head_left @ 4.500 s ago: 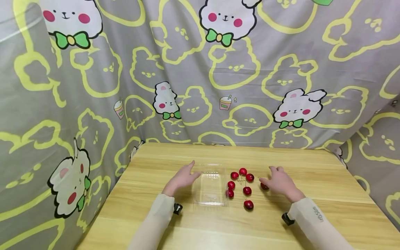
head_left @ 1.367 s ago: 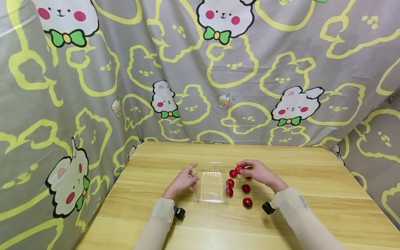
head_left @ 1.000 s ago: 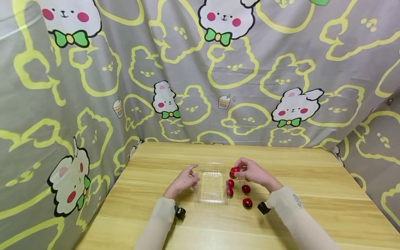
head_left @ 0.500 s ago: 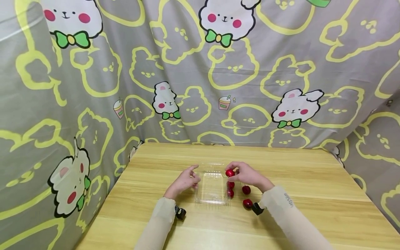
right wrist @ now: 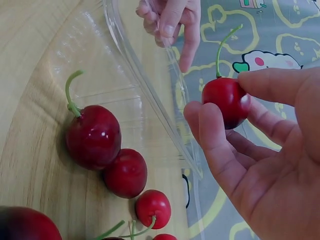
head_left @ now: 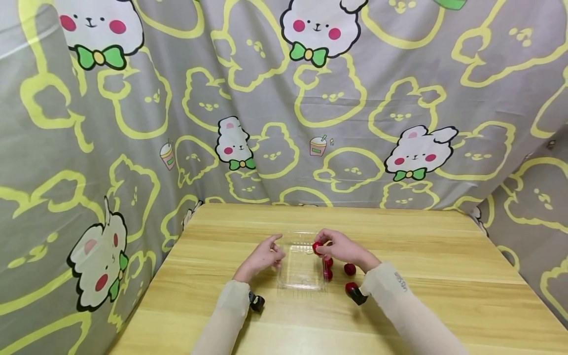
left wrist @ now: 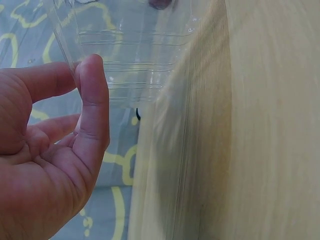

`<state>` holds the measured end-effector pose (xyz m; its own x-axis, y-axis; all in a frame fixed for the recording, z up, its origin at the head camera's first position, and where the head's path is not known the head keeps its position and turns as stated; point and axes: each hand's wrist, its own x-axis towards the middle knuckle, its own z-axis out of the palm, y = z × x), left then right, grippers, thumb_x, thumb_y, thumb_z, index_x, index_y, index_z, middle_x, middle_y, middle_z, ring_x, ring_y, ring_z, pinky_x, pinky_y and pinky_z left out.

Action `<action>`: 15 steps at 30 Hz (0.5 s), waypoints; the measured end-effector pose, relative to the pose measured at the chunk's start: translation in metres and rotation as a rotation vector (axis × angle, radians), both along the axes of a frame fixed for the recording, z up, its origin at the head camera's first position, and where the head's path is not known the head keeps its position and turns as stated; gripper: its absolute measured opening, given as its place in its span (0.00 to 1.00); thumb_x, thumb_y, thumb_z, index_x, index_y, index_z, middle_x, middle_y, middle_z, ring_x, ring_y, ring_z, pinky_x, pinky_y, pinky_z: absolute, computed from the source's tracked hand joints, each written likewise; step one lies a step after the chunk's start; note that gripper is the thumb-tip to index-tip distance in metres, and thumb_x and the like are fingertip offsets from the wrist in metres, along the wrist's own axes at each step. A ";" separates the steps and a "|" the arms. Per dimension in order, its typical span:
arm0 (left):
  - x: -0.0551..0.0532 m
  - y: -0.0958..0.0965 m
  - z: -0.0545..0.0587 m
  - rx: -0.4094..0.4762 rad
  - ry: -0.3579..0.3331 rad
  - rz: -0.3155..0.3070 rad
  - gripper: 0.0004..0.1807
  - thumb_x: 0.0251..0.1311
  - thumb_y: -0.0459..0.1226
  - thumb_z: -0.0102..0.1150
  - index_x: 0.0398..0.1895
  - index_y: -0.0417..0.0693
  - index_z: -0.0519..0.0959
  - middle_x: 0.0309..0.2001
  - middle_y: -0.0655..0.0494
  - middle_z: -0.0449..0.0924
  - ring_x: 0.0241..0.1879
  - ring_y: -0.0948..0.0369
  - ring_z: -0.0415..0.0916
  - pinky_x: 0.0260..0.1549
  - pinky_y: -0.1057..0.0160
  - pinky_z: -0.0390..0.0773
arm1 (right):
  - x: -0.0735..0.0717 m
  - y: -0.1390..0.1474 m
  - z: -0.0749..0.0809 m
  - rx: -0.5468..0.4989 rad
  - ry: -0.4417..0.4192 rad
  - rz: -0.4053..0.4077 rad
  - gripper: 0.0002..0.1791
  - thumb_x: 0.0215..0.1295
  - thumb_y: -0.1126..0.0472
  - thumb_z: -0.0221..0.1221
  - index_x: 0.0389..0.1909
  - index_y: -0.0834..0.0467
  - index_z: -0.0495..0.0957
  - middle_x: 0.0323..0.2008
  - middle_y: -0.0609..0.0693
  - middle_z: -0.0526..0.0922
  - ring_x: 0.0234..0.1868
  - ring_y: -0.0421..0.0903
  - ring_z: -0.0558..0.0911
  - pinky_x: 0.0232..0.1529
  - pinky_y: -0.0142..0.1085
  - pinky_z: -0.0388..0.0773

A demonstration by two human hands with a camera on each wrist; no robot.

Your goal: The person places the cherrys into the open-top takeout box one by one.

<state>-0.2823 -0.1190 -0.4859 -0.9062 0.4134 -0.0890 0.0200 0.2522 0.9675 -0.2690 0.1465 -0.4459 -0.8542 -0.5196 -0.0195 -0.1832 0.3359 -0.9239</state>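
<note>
My right hand (head_left: 345, 248) pinches a dark red cherry (right wrist: 224, 102) between thumb and fingertips, its green stem pointing up. In the head view this cherry overlaps the right side of a clear plastic box (head_left: 302, 285). My left hand (head_left: 263, 257) holds the box's left rim; the left wrist view has its fingers (left wrist: 94, 85) on either side of the thin wall. Several more cherries lie on the table right of the box, among them a large cherry (right wrist: 94, 137) with a curved stem and another cherry (head_left: 350, 269) farther right. The right hand hides part of the group.
The wooden table (head_left: 213, 231) reaches back to a grey curtain (head_left: 266, 98) printed with cartoon bears, which hangs behind and at both sides. A black wrist camera (head_left: 356, 294) on the right arm overlaps a cherry (head_left: 350, 286) near the front.
My right hand has moved left from the cherries, bringing one pinched cherry to the box's right side. Earlier it was by a cherry farther right, which is gone from there. The left hand stays at the box.
</note>
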 end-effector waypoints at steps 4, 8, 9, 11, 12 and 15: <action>0.000 0.000 0.000 -0.001 -0.008 0.011 0.40 0.59 0.25 0.55 0.72 0.35 0.49 0.36 0.46 0.68 0.25 0.56 0.75 0.28 0.58 0.83 | -0.001 -0.003 -0.001 0.026 0.005 -0.004 0.15 0.67 0.66 0.54 0.52 0.69 0.70 0.41 0.58 0.76 0.40 0.58 0.80 0.38 0.44 0.82; -0.002 0.000 -0.001 -0.005 -0.009 0.014 0.40 0.59 0.25 0.55 0.72 0.35 0.49 0.36 0.46 0.68 0.26 0.55 0.76 0.28 0.59 0.83 | -0.003 -0.006 -0.002 0.039 -0.013 -0.022 0.16 0.66 0.68 0.53 0.53 0.69 0.73 0.39 0.57 0.78 0.40 0.59 0.80 0.40 0.46 0.82; -0.002 0.000 -0.001 -0.005 -0.010 0.012 0.40 0.59 0.25 0.55 0.72 0.35 0.48 0.36 0.46 0.68 0.26 0.55 0.76 0.28 0.59 0.83 | -0.003 -0.007 -0.002 0.046 -0.018 -0.029 0.15 0.65 0.68 0.53 0.51 0.68 0.74 0.38 0.55 0.78 0.40 0.60 0.80 0.39 0.47 0.81; -0.002 0.000 -0.001 -0.007 -0.011 0.009 0.39 0.60 0.25 0.55 0.72 0.35 0.48 0.36 0.46 0.68 0.26 0.55 0.76 0.28 0.60 0.83 | -0.004 -0.009 -0.005 0.057 -0.022 -0.040 0.13 0.64 0.68 0.55 0.48 0.65 0.76 0.36 0.54 0.79 0.38 0.60 0.80 0.38 0.49 0.81; -0.002 0.000 -0.002 -0.007 -0.013 0.008 0.39 0.60 0.25 0.55 0.72 0.35 0.48 0.35 0.46 0.68 0.25 0.56 0.76 0.28 0.60 0.83 | -0.004 -0.010 -0.006 0.074 -0.019 -0.043 0.12 0.63 0.66 0.56 0.47 0.64 0.77 0.36 0.54 0.79 0.38 0.61 0.80 0.37 0.49 0.81; -0.002 0.001 -0.001 -0.007 -0.013 0.008 0.39 0.60 0.25 0.55 0.72 0.35 0.48 0.35 0.46 0.68 0.24 0.57 0.75 0.27 0.60 0.83 | -0.005 -0.012 -0.010 0.113 0.008 -0.038 0.12 0.62 0.64 0.59 0.46 0.61 0.77 0.36 0.52 0.78 0.36 0.58 0.80 0.33 0.46 0.80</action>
<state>-0.2843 -0.1182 -0.4874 -0.9082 0.4055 -0.1040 0.0053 0.2594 0.9658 -0.2743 0.1344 -0.4563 -0.8738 -0.4814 -0.0693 -0.1752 0.4444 -0.8785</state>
